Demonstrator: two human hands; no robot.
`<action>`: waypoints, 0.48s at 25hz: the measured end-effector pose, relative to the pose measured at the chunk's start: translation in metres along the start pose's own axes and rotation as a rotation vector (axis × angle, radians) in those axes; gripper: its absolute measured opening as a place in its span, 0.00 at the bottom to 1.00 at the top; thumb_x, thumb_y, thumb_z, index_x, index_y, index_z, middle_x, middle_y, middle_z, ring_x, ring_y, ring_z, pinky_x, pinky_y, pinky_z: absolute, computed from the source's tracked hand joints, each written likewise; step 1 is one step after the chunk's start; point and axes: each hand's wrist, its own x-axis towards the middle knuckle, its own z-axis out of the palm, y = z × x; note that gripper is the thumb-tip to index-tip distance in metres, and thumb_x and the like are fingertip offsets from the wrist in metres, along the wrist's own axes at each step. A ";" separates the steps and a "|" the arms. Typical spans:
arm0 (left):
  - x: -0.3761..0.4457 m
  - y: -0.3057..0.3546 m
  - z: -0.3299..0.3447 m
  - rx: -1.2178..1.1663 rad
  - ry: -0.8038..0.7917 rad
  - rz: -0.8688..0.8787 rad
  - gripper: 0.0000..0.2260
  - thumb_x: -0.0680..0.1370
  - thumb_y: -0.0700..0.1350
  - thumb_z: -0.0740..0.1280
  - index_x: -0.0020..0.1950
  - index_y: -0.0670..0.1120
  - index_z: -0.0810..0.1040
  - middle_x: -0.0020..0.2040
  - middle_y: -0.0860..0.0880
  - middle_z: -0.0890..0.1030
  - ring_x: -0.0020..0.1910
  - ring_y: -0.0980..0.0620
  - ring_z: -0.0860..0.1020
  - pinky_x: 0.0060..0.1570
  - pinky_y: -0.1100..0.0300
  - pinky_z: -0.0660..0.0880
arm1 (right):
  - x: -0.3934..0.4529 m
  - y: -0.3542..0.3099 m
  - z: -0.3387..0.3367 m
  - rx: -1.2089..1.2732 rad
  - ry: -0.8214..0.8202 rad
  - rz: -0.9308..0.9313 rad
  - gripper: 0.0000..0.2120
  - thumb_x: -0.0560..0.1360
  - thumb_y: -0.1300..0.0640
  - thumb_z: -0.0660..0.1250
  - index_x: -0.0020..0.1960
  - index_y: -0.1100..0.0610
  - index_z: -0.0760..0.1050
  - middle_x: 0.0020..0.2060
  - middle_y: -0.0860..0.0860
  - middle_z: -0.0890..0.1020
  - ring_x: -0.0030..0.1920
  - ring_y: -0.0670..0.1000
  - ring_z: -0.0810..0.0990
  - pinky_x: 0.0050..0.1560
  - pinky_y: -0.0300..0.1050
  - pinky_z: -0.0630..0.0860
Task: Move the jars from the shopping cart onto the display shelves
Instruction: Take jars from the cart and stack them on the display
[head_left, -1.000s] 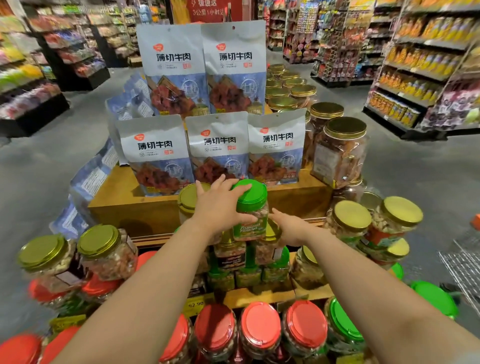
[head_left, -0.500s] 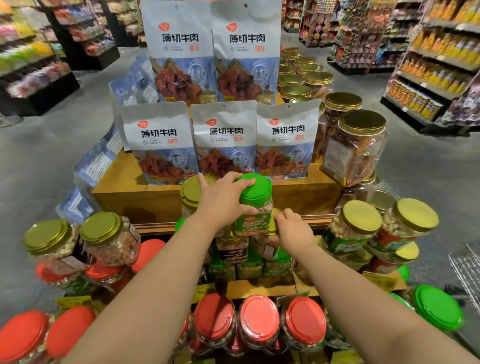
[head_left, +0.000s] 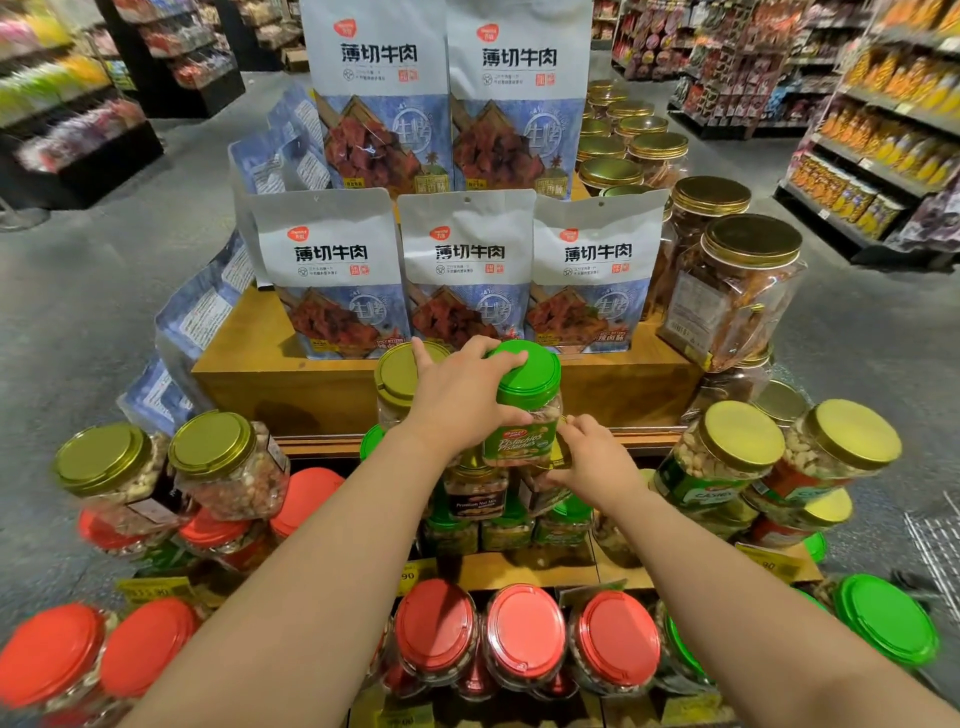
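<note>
Left hand: the left hand (head_left: 457, 400) is curled over the top of a clear plastic pistachio jar with a green screw lid (head_left: 524, 410), fingers wrapped across the lid and thumb against the jar's side just below it.
Right hand: the right hand (head_left: 592, 462) sits just right of the jar's lower half, fingers bent, fingertips (head_left: 569, 423) touching the jar by its green label; how firmly it holds cannot be told.
Held jar: upright in the middle of the stand, on top of a stack of dark-labelled and green-labelled jars (head_left: 478, 499), just in front of the wooden tier (head_left: 249, 374).
Neighbour jar: a clear jar with a gold lid (head_left: 397, 379) stands just left of the held one, partly hidden behind the left hand.
Far tier: white and blue standing pouches of sliced beef (head_left: 467, 275) line the wooden tier, with two more pouches above them.
Left side: two gold-lidded jars of nuts (head_left: 171, 473) lean on red-lidded jars.
Right side: gold-lidded cashew jars (head_left: 727, 457) are piled near the right hand; a tall clear jar with a dark gold lid (head_left: 737, 291) stands farther back.
Near row: red-lidded jars (head_left: 524, 639) lie tipped toward the camera along the lowest shelf, with a green-lidded jar (head_left: 888, 618) at the right end.
</note>
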 end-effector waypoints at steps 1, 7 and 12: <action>0.000 0.000 0.000 0.003 -0.001 0.001 0.36 0.70 0.69 0.68 0.75 0.62 0.63 0.75 0.54 0.65 0.70 0.49 0.70 0.70 0.26 0.41 | -0.003 -0.004 0.004 -0.029 0.053 0.020 0.36 0.69 0.41 0.74 0.72 0.51 0.67 0.65 0.51 0.71 0.64 0.53 0.74 0.59 0.49 0.78; -0.001 0.000 -0.002 -0.005 -0.023 0.003 0.36 0.70 0.68 0.69 0.76 0.62 0.63 0.75 0.53 0.64 0.70 0.48 0.70 0.70 0.26 0.40 | -0.012 -0.017 0.011 -0.005 0.083 0.103 0.38 0.65 0.33 0.73 0.68 0.50 0.68 0.61 0.52 0.70 0.61 0.53 0.75 0.52 0.49 0.80; -0.005 0.002 -0.006 0.027 -0.029 0.011 0.35 0.71 0.69 0.67 0.76 0.62 0.62 0.76 0.53 0.64 0.71 0.48 0.69 0.70 0.27 0.43 | -0.016 -0.023 -0.043 0.322 0.082 0.130 0.60 0.60 0.33 0.77 0.79 0.49 0.45 0.76 0.56 0.58 0.75 0.57 0.61 0.70 0.56 0.68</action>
